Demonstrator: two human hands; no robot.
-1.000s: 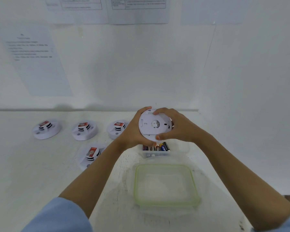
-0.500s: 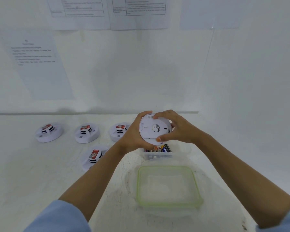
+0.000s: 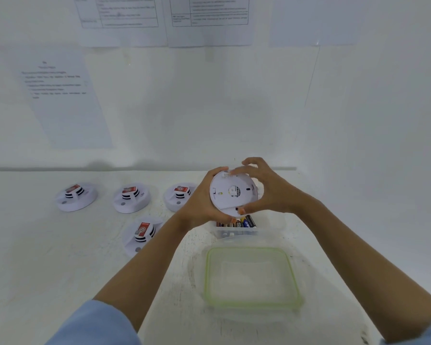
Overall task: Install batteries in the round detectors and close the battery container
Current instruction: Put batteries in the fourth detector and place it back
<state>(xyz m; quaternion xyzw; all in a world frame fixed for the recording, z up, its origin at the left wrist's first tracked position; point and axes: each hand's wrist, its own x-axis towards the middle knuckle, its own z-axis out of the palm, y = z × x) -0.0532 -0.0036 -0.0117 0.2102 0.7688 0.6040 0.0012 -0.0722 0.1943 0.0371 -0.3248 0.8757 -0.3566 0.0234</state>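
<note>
Starting at the left, a row of three detectors (image 3: pixel 131 197) is seen on the table (image 3: pixel 35 245), with a fourth detector (image 3: pixel 142 235) nearer, all face up, so installed batteries can't be confirmed. A fifth detector (image 3: pixel 233 192) is gripped back-side-out by the left hand (image 3: pixel 204 205) and clasped by the right hand (image 3: pixel 266 192), probably mid-cover-fiddling. Below it, the battery container (image 3: pixel 236 231) is open, batteries (image 3: pixel 244 222) visible, its green-rimmed lid (image 3: pixel 253 277) lying nearer, off. Closing is definitely left.

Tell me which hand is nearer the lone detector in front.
Left. The left hand is up-right of the lone detector; the right hand is farther right, across the held detector.
</note>
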